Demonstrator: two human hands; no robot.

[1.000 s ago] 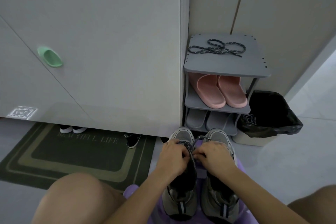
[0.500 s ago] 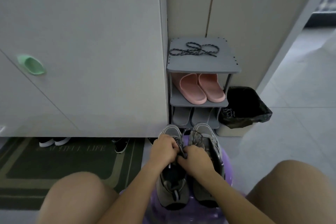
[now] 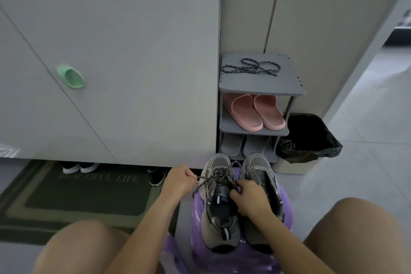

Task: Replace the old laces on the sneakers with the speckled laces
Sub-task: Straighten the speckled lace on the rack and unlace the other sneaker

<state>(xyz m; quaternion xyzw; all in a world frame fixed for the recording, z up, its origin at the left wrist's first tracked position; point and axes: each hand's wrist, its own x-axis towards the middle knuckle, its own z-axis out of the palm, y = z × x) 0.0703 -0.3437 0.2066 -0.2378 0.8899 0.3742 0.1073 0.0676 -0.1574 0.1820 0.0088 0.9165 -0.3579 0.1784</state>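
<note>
The speckled lace [image 3: 214,179], a round cord of dark and pale flecks, is threaded crisscross through the upper eyelets of the left sneaker [image 3: 219,224]. That sneaker is grey mesh with smoother grey overlays, a dark lining and a striped heel tab. The left hand [image 3: 179,181] is out to the left of the shoe. Its fingers [image 3: 190,176] are curled, pinching one end of the lace, which runs taut from the eyelets. The right hand [image 3: 249,201] lies over the shoe's right side, its fingers [image 3: 236,193] bent and gripping the other run of lace by the tongue.

The right sneaker [image 3: 261,176] stands touching the left one, toes pointing away. Both rest on a glossy, translucent purple plastic stool [image 3: 222,262] between the person's bare knees.

Just beyond the toes stands a grey three-tier shoe rack [image 3: 289,89] with thin posts. A second speckled lace [image 3: 251,68] lies looped on its flat top shelf. Smooth pink slippers [image 3: 255,111] sit on the middle shelf and grey slippers [image 3: 244,147] on the bottom one. To the right of the rack is a pale bin [image 3: 295,165] lined with a crinkled black bag, with a tangle of thin cord on its near edge.

To the left, a plain grey cabinet [image 3: 133,51] carries an oval mint-green handle [image 3: 71,77]. On the floor by its base lies a dark green bordered doormat [image 3: 89,196], lettered faintly "BEAUTIFUL LIFE".
</note>
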